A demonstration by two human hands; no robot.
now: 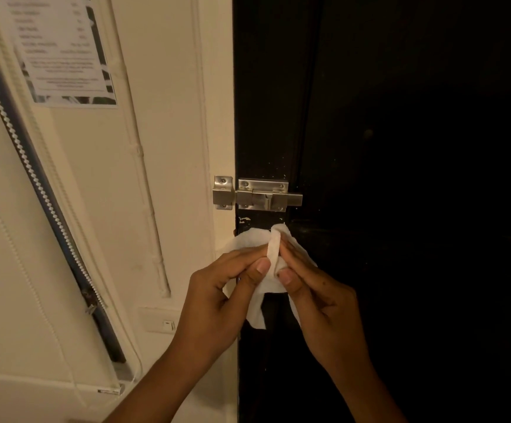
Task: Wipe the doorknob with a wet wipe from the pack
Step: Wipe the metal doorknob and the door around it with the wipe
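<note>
we are holding a white wet wipe between both hands, right in front of the edge of the dark door and just below the steel slide bolt. our left hand is pinching the wipe's left part, thumb on top and fingers curled behind the sheet. our right hand is gripping the right part, thumb pressing near the middle fold and fingers tucked under the cloth. the two thumbs are sitting close together, almost touching, with a narrow rolled ridge of wipe standing up between them. the sheet is bunching upward toward the bolt and two loose corners are hanging down below our hands. the bolt is lying across the seam between the door and the cream wall, its bar drawn into the keeper on the frame side. left of the bolt, a thin cable conduit is running down the wall, and farther left and up a printed notice is hanging. down and left of the bolt a light switch is sitting on the wall. a beaded blind cord is slanting along the far left. we cannot see a doorknob or the pack here.
</note>
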